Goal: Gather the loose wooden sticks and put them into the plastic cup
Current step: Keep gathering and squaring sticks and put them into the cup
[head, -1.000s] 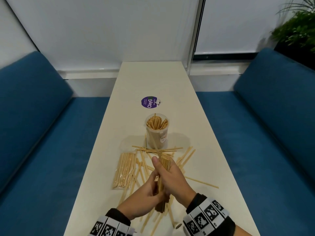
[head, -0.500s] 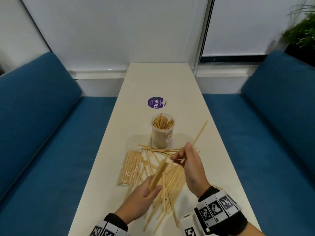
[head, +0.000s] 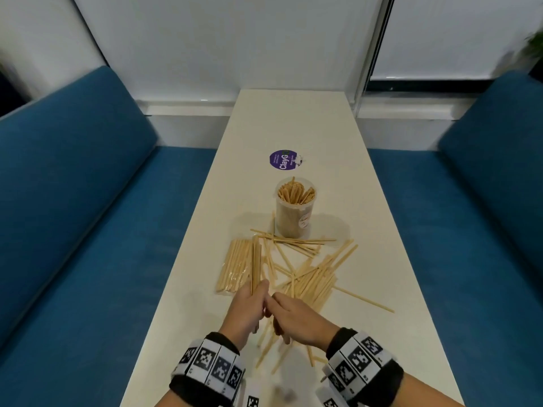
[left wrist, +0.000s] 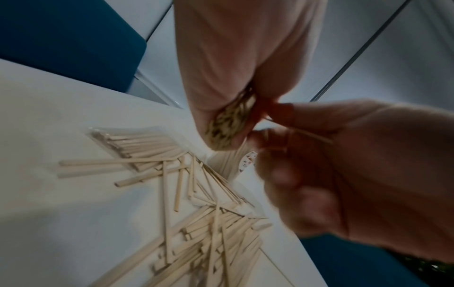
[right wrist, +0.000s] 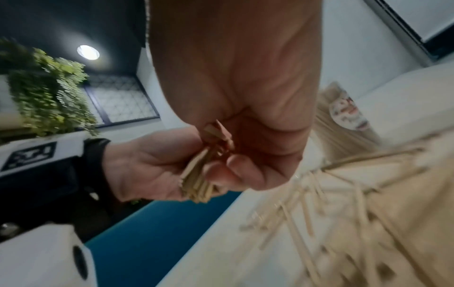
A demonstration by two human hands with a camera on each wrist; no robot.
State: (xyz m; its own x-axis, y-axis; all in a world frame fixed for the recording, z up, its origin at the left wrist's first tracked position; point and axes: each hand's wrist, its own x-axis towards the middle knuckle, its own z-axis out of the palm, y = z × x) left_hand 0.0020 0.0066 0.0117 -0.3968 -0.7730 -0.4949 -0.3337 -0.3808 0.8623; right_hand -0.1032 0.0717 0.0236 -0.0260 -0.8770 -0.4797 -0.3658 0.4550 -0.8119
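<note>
A clear plastic cup [head: 295, 212] packed with wooden sticks stands mid-table. Loose sticks [head: 313, 277] lie scattered in front of it. My left hand [head: 258, 292] grips a bundle of sticks [head: 255, 265] that points away from me; the bundle's cut ends [left wrist: 227, 127] show under its fingers. My right hand [head: 274, 304] meets the left one, its fingers curled against the same bundle [right wrist: 196, 182] and pinching a thin stick [left wrist: 309, 135]. Both hands hover over the near end of the pile. The cup [right wrist: 343, 120] stands a hand's length beyond them.
A clear packet of sticks [head: 235, 265] lies left of the pile. A round purple lid [head: 283, 160] sits beyond the cup. The narrow white table [head: 293, 118] runs between two blue benches [head: 73, 201]. One stick [head: 364, 301] lies off to the right.
My right hand, raised to the right with one stick half a second ago, has come back down to meet the left hand. The bundle has swung from tilted to pointing straight ahead.
</note>
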